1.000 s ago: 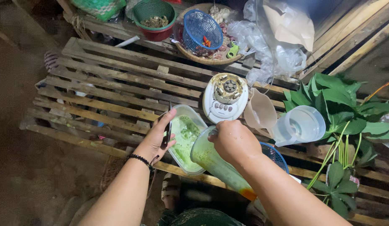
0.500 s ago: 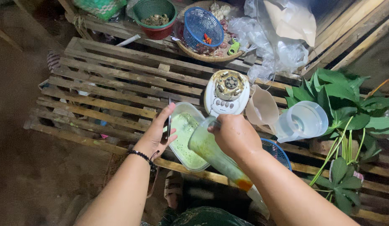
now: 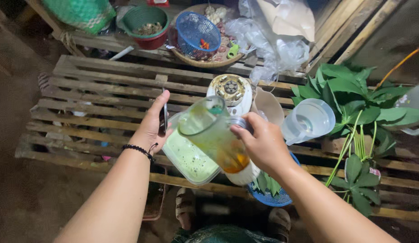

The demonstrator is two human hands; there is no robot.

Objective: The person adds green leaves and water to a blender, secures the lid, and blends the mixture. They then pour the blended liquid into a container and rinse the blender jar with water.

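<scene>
While slatted wooden pallet (image 3: 97, 94) over dirt floor (image 3: 20, 198), right hand (image 3: 263, 146) grip closed around blender jug (image 3: 211, 132).

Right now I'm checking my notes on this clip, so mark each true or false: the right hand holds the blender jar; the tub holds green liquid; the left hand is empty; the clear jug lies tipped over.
1. The right hand holds the blender jar: true.
2. The plastic tub holds green liquid: true.
3. The left hand is empty: false, it grips a knife.
4. The clear jug lies tipped over: false, it stands upright beside the green leaves.
</scene>
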